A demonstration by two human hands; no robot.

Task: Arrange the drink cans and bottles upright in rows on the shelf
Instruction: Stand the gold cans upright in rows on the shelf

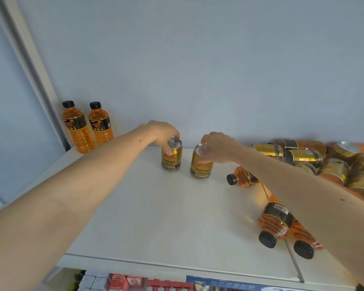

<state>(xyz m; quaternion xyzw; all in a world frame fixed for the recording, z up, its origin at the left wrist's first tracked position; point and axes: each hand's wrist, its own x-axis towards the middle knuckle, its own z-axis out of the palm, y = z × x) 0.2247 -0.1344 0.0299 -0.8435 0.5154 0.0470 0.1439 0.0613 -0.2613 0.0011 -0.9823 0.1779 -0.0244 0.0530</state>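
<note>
From the head view, the left hand (163, 133) grips one gold can (171, 154) by its rim, and the right hand (216, 146) grips another can (201, 161) likewise, both upright mid-shelf (156, 217). They look rigid, smooth, probably heavy if full; a lower sidewall grip seems steadier.

The right forearm (298, 181) covered most of 1 lying bottle (243, 177) and the bases of 2 more bottles (277, 221). The can heap (332, 164) ran off the right edge. Red packs (135, 283) below the shelf (156, 217) were blurred and cut off.
</note>
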